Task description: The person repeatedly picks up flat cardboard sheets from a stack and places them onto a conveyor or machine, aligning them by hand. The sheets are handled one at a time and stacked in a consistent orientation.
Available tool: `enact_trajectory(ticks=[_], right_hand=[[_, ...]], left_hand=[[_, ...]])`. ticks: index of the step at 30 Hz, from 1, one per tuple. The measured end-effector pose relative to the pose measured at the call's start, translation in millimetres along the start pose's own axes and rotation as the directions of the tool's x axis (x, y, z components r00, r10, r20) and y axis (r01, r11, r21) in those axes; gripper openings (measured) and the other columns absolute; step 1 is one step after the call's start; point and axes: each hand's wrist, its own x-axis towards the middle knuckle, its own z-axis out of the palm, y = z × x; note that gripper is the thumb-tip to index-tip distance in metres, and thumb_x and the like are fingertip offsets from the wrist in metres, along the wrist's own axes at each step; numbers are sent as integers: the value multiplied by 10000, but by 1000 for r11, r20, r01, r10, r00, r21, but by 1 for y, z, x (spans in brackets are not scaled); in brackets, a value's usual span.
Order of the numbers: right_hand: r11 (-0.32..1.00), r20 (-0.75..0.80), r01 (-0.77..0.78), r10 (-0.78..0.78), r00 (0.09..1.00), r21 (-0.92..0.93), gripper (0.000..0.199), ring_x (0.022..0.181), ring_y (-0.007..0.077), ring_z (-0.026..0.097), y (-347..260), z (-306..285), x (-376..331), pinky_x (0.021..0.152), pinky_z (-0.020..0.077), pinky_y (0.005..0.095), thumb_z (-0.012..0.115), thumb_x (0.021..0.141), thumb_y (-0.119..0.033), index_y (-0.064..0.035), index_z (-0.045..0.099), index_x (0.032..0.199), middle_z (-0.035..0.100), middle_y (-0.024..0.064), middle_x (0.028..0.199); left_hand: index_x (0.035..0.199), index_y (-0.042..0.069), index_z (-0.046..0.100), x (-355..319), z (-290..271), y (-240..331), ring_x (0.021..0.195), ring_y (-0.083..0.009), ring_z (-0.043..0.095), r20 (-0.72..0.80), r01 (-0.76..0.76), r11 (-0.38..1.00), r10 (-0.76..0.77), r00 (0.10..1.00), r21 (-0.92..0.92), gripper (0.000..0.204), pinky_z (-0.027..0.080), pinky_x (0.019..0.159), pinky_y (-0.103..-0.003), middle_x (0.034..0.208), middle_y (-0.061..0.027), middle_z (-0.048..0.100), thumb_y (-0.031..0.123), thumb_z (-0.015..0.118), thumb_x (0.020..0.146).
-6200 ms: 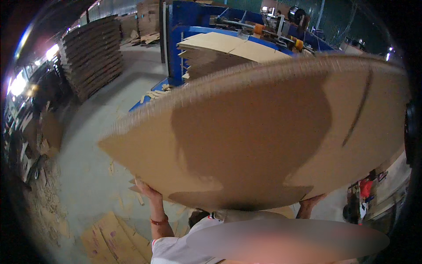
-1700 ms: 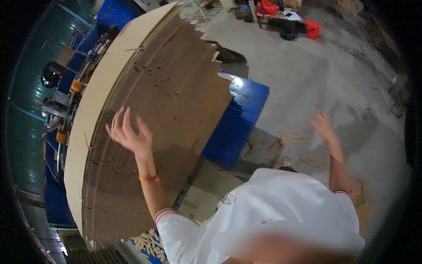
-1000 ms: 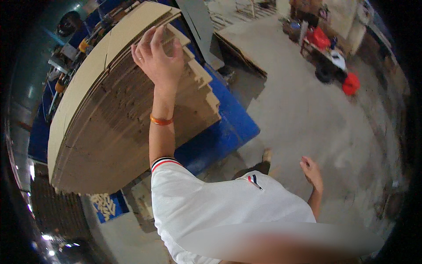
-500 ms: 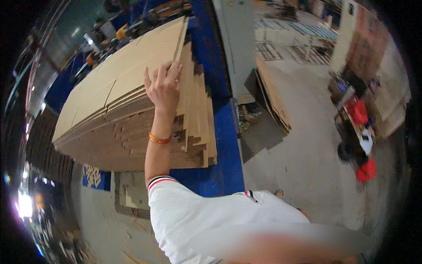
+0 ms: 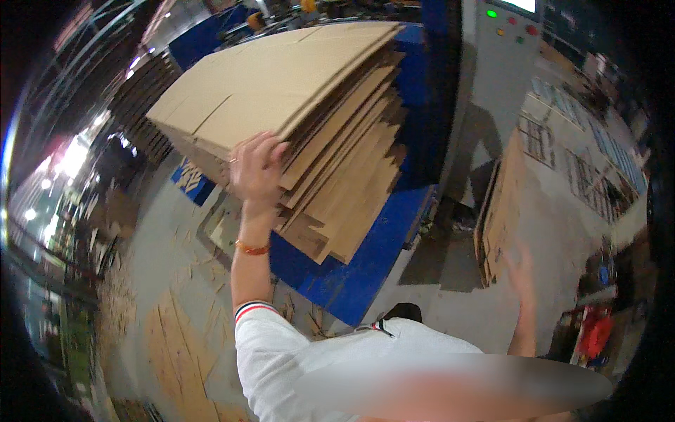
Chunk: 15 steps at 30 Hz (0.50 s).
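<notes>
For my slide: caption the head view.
Left hand pressed against cardboard sheet stack on blue machine table; right hand free.

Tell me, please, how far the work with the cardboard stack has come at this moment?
Done: the stack of cardboard sheets lies flat on the blue machine table. In hand: the left hand presses on the stack's near edge, while the right hand hangs free and blurred, away from it. Left: the sheet ends on the near side are uneven and stick out in steps, so squaring them up likely remains.
</notes>
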Motion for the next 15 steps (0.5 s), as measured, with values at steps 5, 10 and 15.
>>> enact_trajectory(ticks=[5,10,15], right_hand=[[688,-144,726,-720,679,-17,549,1303,338,388,-174,30,176,1074,319,398,654,851,-172,-62,440,1344,395,166,1425],[534,48,845,-845,533,7,582,1322,349,350,-218,64,223,1078,323,412,695,824,-227,-67,453,1327,382,153,1428],[656,178,747,-727,663,-102,507,1308,365,360,-135,73,277,1074,324,424,679,833,-247,-50,513,1269,378,179,1423]], left_hand=[[883,109,645,20,39,33,866,-194,628,119,-34,999,34,992,1,219,481,775,-328,932,-8,647,151,771,709],[806,55,643,19,36,-20,845,-241,640,134,146,987,-135,982,-74,103,494,791,-354,888,-38,666,81,725,750],[839,12,671,-3,33,-44,906,-285,637,260,368,929,-345,902,-43,72,458,881,-389,897,-146,676,25,600,840]])
